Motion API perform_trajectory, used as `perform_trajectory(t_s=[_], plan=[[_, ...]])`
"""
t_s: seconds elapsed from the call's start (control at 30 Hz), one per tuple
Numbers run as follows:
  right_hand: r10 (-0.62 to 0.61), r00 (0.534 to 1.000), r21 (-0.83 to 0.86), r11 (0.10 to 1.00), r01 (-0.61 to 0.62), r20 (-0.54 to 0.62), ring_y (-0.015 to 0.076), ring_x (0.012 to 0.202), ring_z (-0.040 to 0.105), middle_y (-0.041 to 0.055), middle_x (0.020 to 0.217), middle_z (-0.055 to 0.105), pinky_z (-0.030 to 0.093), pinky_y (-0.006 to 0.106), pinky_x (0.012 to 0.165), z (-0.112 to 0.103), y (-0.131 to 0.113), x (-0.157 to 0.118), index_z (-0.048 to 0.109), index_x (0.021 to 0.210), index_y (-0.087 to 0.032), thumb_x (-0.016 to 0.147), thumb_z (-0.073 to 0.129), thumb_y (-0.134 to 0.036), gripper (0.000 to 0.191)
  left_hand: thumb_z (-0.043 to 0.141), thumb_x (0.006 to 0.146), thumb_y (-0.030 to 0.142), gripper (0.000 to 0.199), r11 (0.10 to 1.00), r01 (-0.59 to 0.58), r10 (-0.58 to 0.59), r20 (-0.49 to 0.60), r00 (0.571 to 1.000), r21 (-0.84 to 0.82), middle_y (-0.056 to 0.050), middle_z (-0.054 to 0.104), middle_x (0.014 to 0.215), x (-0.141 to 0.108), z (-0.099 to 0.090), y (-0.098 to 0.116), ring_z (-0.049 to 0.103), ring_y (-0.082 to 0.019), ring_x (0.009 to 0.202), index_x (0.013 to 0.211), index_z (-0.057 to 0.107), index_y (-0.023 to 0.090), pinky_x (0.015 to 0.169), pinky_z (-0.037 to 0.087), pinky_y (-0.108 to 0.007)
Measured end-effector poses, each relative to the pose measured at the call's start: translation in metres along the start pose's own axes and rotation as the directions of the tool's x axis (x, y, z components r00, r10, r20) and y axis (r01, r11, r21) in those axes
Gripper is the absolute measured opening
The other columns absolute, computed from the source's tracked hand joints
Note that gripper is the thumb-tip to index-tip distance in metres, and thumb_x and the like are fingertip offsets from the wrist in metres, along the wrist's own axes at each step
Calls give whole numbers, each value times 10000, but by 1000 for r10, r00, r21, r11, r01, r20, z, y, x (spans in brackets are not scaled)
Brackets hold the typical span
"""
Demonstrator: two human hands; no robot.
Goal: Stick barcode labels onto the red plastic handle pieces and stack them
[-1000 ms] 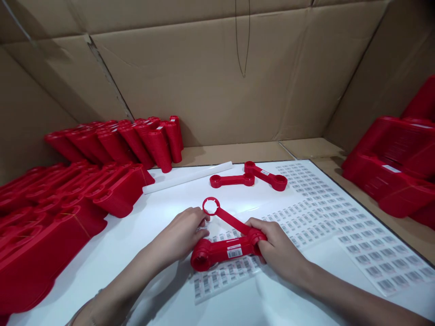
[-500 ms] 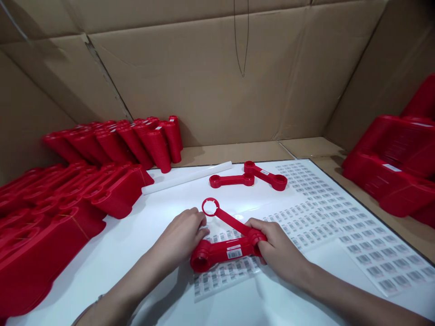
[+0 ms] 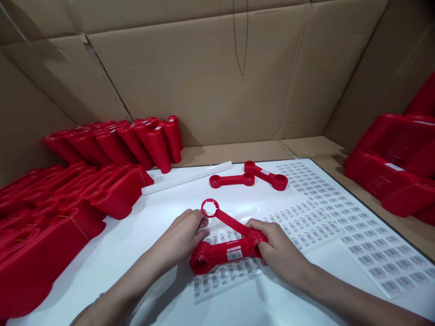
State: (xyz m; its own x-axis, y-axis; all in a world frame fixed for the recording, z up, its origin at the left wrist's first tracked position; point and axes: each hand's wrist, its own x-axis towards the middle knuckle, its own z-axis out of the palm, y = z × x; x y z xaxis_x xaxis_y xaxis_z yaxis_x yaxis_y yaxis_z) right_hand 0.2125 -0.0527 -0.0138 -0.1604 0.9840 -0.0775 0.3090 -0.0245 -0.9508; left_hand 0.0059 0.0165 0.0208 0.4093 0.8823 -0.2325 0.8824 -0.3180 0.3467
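My right hand (image 3: pixel 273 242) is closed around the right end of a stack of red plastic ring spanners (image 3: pixel 220 253), held above a barcode label sheet. A white barcode label (image 3: pixel 234 254) shows on the stack's near side. One single red ring spanner (image 3: pixel 231 222) is fanned out from the stack, its toothed open ring up and to the left. My left hand (image 3: pixel 188 233) has its fingers curled beside that ring and the stack's left end. Its fingertips come up against the ring's lower edge; whatever they pinch, if anything, is hidden.
Piles of nested red spanners (image 3: pixel 74 217) fill the left side, with more (image 3: pixel 390 181) at the right. Two small stacks, one plain (image 3: pixel 233 180) and one labelled (image 3: pixel 272 176), lie ahead near a white tube (image 3: pixel 186 178). Barcode sheets (image 3: pixel 367 244) cover the right. Cardboard walls (image 3: pixel 210 81) enclose the table.
Almost nothing differs. The fanned-out spanner's ring has shifted very slightly left, nearer my left fingertips; both hands keep their places.
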Motion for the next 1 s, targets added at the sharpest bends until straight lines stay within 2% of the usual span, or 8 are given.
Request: perform_trajectory(t_s=[0.3,0.47,0.6,0.7,0.8,0.9,1.0], plan=[[-11,1000,-23,1000,11,-11,105,571,472,-40,623,545,344,210,524,-1,1,1,510,668,-190,639,326,-21,251,461,775,258,108,999,-4,3,-30,1000,-40,-41,602,844,2,1,1,554,-201,753,810,534,187,640,399,-300],[14,999,7,1000,-13,-48,103,536,468,-43,582,518,339,210,505,-3,2,4,497,649,-190,639,320,-26,242,472,796,290,134,985,-122,121,-11,993,-122,-24,583,894,-1,-11,0,545,-176,795,768,564,196,718,412,-295],[9,998,28,1000,-7,-66,102,547,469,-41,575,513,342,205,513,-3,4,5,494,634,-188,631,321,-23,239,471,827,368,208,961,-222,215,-64,975,-166,-11,560,842,-9,-25,6,521,-162,769,771,580,200,724,406,-284],[31,998,56,998,-27,-61,104,530,461,-40,571,505,337,205,490,-2,5,7,496,645,-190,651,323,-37,232,477,828,399,245,940,-218,187,-138,973,-262,4,546,722,-10,-28,13,484,-144,677,752,583,192,650,386,-260],[27,998,51,998,-24,-58,106,510,444,-37,573,505,325,210,470,-1,5,7,525,669,-187,660,327,-44,245,507,810,415,260,896,-167,89,-202,975,-412,19,492,621,-9,-23,21,418,-118,587,738,581,176,553,329,-232],[-14,998,18,1000,15,-65,110,546,461,-26,600,534,339,215,507,0,1,5,545,680,-179,642,329,-30,265,544,785,463,294,777,-94,31,-111,993,-622,59,373,526,-11,-17,29,301,-81,482,741,565,172,457,230,-208],[-60,997,14,998,60,-51,111,573,474,-22,634,565,345,217,531,1,-4,1,541,684,-177,625,334,-23,265,581,766,465,294,670,-11,37,19,999,-742,81,326,497,-13,-11,35,240,-59,439,744,556,173,421,176,-195]])
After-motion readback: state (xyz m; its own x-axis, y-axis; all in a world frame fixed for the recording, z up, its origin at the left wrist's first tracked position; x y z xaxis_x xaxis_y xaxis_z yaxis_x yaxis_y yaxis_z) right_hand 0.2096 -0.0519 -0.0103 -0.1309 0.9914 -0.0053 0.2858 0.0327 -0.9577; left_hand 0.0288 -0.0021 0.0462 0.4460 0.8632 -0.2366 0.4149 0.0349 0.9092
